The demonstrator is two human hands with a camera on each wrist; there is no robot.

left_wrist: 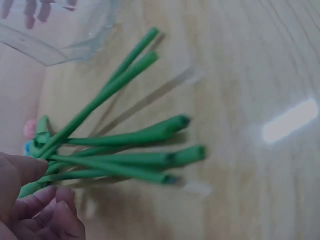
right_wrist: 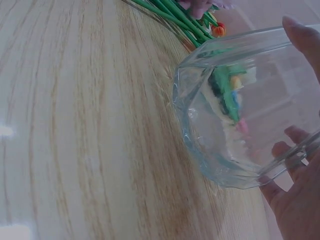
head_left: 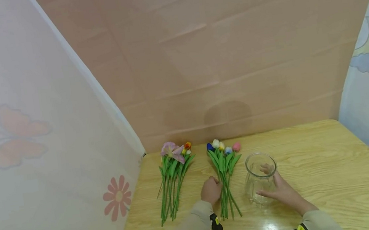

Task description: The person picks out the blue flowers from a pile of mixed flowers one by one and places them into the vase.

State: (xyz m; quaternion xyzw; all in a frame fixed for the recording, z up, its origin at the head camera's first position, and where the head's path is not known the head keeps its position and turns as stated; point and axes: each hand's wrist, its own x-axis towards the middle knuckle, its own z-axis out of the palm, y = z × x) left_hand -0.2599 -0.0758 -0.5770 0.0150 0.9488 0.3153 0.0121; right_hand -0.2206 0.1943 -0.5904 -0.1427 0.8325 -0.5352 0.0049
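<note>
A bunch of artificial tulips [head_left: 223, 164] with blue, white, yellow and pink heads lies at mid-table, stems towards the front. My left hand [head_left: 211, 190] is at these stems from the left, thumb and curled fingers gripping them; the stem ends [left_wrist: 165, 160] stick out past the hand in the left wrist view. To the right is a clear glass vase [head_left: 253, 187], upright with a round rim and a faceted body. My right hand [head_left: 278, 189] holds it from the right side, thumb in front and fingers [right_wrist: 295, 150] round the far side.
Left of the tulips lies a second bunch of artificial flowers [head_left: 174, 170], with a large pale purple bloom and orange heads. A brown backdrop [head_left: 220, 68] rises behind the wooden table [head_left: 314, 160]. Printed cloth walls [head_left: 56, 165] stand at both sides.
</note>
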